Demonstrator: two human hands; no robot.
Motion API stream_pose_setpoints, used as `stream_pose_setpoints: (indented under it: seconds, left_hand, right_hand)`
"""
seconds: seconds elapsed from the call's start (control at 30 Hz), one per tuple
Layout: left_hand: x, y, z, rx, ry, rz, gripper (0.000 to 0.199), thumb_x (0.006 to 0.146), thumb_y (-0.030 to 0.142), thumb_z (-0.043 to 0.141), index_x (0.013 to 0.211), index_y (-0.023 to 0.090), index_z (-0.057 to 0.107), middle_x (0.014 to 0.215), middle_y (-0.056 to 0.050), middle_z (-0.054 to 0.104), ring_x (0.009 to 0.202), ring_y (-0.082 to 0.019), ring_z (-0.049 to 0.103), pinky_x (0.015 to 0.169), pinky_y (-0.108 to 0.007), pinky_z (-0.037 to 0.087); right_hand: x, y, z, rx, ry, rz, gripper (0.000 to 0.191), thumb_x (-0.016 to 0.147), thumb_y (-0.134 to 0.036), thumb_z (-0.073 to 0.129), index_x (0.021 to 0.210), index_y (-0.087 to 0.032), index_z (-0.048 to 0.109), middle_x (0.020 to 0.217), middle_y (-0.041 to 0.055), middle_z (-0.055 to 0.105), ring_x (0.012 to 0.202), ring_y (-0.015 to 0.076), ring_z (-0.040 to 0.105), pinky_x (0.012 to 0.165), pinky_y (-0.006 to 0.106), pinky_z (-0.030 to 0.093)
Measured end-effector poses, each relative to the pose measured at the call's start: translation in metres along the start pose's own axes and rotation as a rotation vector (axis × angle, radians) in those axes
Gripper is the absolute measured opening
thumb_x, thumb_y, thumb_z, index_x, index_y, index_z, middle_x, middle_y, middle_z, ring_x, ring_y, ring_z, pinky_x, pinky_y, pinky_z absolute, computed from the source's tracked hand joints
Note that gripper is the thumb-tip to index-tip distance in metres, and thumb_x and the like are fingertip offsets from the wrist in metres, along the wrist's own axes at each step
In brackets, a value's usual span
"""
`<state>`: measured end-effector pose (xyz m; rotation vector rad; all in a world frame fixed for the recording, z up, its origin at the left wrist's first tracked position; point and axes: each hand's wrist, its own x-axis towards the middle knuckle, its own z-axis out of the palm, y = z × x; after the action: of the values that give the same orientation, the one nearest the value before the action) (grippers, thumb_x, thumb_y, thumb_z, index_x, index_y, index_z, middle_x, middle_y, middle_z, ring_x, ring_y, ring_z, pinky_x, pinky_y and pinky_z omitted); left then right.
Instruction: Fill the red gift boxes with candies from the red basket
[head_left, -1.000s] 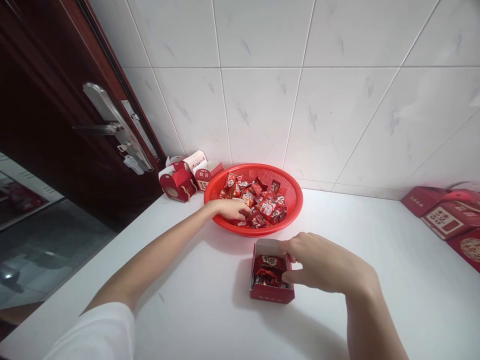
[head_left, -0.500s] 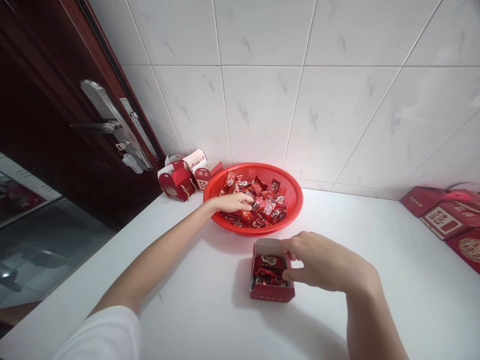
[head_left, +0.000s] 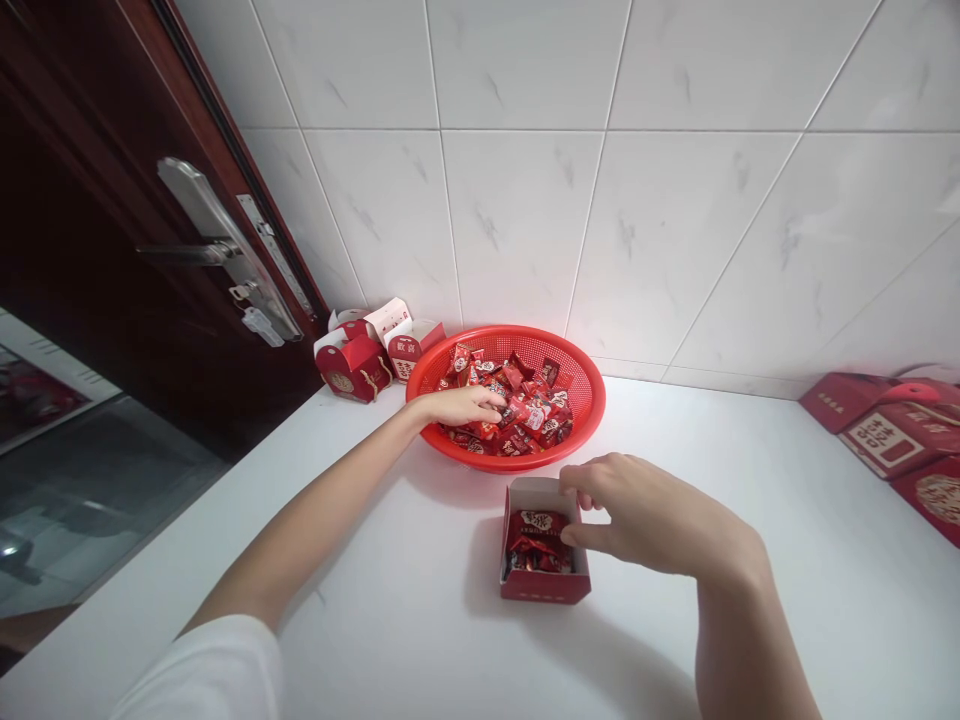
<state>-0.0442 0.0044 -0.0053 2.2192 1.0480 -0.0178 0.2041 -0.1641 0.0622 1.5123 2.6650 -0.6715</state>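
Reaching into a red basket (head_left: 592,402) of wrapped sweets (head_left: 536,415), the left hand (head_left: 460,405) curls, its hold unclear, as the right hand (head_left: 645,510), thumb and fingers parted, hangs at an open box (head_left: 545,588) on the tabletop (head_left: 382,610)

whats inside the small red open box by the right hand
Inside the small red open-topped cardboard box are shiny red packets, pale lettering on the uppermost. They cover whatever lies beneath, so that can't be seen.

Packets (head_left: 534,412) in basket (head_left: 506,463), box (head_left: 546,588) before it, cartons (head_left: 352,370) left of it, more cartons (head_left: 892,440), seemingly stacked, far right
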Motion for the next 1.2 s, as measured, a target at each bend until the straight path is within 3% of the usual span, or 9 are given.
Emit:
stream_pose_setpoints:
  seconds: [0.2, 0.3, 0.4, 0.5, 0.63, 0.7, 0.87, 1.0, 1.2]
  left_hand:
    - [-0.011, 0.018, -0.002, -0.084, 0.002, 0.041, 0.043, 0.093, 0.046, 0.054, 0.121, 0.017, 0.067, 0.127, -0.006, 0.067, 0.116, -0.023, 0.058, 0.097, -0.027, 0.042]
    - [-0.015, 0.028, -0.002, -0.092, 0.011, 0.124, 0.048, 0.091, 0.057, 0.053, 0.111, 0.017, 0.069, 0.110, -0.004, 0.070, 0.101, -0.022, 0.060, 0.090, -0.028, 0.045]
    - [-0.018, 0.037, -0.002, -0.134, 0.033, 0.177, 0.044, 0.090, 0.055, 0.056, 0.102, 0.015, 0.070, 0.095, -0.004, 0.069, 0.087, -0.020, 0.059, 0.082, -0.029, 0.046]
    - [-0.019, 0.041, 0.000, -0.204, 0.064, 0.210, 0.041, 0.088, 0.052, 0.061, 0.104, 0.015, 0.071, 0.096, -0.005, 0.069, 0.087, -0.020, 0.059, 0.079, -0.029, 0.045]
    - [-0.020, 0.043, 0.003, -0.331, 0.068, 0.170, 0.045, 0.087, 0.054, 0.063, 0.106, 0.015, 0.072, 0.082, -0.002, 0.066, 0.076, -0.017, 0.057, 0.070, -0.028, 0.045]
    - [-0.020, 0.042, 0.006, -0.420, 0.095, 0.138, 0.045, 0.087, 0.057, 0.061, 0.099, 0.015, 0.074, 0.081, -0.002, 0.066, 0.078, -0.017, 0.058, 0.071, -0.028, 0.047]
    - [-0.020, 0.038, 0.011, -0.748, 0.234, 0.034, 0.034, 0.084, 0.046, 0.066, 0.099, 0.018, 0.077, 0.114, -0.006, 0.071, 0.108, -0.023, 0.062, 0.086, -0.032, 0.051]
    - [-0.023, 0.037, 0.010, -0.755, 0.201, 0.066, 0.034, 0.076, 0.028, 0.075, 0.109, 0.020, 0.076, 0.109, -0.005, 0.075, 0.101, -0.021, 0.066, 0.092, -0.033, 0.051]
    - [-0.030, 0.035, 0.011, -0.775, 0.274, 0.170, 0.042, 0.075, 0.028, 0.080, 0.115, 0.018, 0.074, 0.112, -0.008, 0.075, 0.098, -0.021, 0.069, 0.095, -0.037, 0.053]
  right_hand:
    - [0.015, 0.005, -0.004, 0.100, 0.270, -0.041, 0.015, 0.095, -0.027, 0.053, 0.104, -0.021, 0.063, 0.097, 0.0075, 0.070, 0.086, 0.0218, 0.064, 0.073, 0.031, 0.047]
    - [0.033, 0.009, 0.001, 0.141, 0.442, -0.008, 0.029, 0.096, -0.028, 0.052, 0.123, -0.022, 0.056, 0.118, 0.0108, 0.067, 0.097, 0.0237, 0.065, 0.079, 0.035, 0.050]
    - [0.052, 0.015, 0.011, 0.178, 0.502, -0.020, 0.046, 0.093, -0.027, 0.054, 0.138, -0.022, 0.044, 0.134, 0.0139, 0.060, 0.106, 0.0255, 0.065, 0.081, 0.038, 0.052]
    - [0.066, 0.022, 0.019, 0.272, 0.482, -0.045, 0.043, 0.091, -0.018, 0.053, 0.133, -0.021, 0.048, 0.117, 0.0112, 0.069, 0.094, 0.0230, 0.068, 0.078, 0.036, 0.052]
    - [0.075, 0.029, 0.025, 0.377, 0.541, -0.053, 0.027, 0.084, -0.011, 0.053, 0.109, -0.023, 0.055, 0.084, 0.0023, 0.069, 0.071, 0.0193, 0.064, 0.067, 0.032, 0.049]
    - [0.077, 0.031, 0.026, 0.398, 0.589, -0.063, 0.022, 0.081, -0.011, 0.053, 0.099, -0.024, 0.052, 0.080, 0.0005, 0.066, 0.068, 0.0187, 0.061, 0.064, 0.031, 0.047]
    - [0.079, 0.035, 0.026, 0.427, 0.652, -0.092, 0.014, 0.076, -0.016, 0.051, 0.085, -0.024, 0.045, 0.082, 0.0000, 0.062, 0.067, 0.0178, 0.056, 0.062, 0.030, 0.044]
    - [0.081, 0.038, 0.026, 0.487, 0.643, -0.116, 0.012, 0.075, -0.021, 0.053, 0.082, -0.024, 0.043, 0.083, -0.0004, 0.060, 0.063, 0.0158, 0.054, 0.060, 0.029, 0.043]
    - [0.082, 0.044, 0.027, 0.673, 0.578, -0.122, 0.015, 0.079, -0.028, 0.059, 0.086, -0.024, 0.046, 0.072, -0.0027, 0.059, 0.061, 0.0162, 0.060, 0.057, 0.029, 0.047]
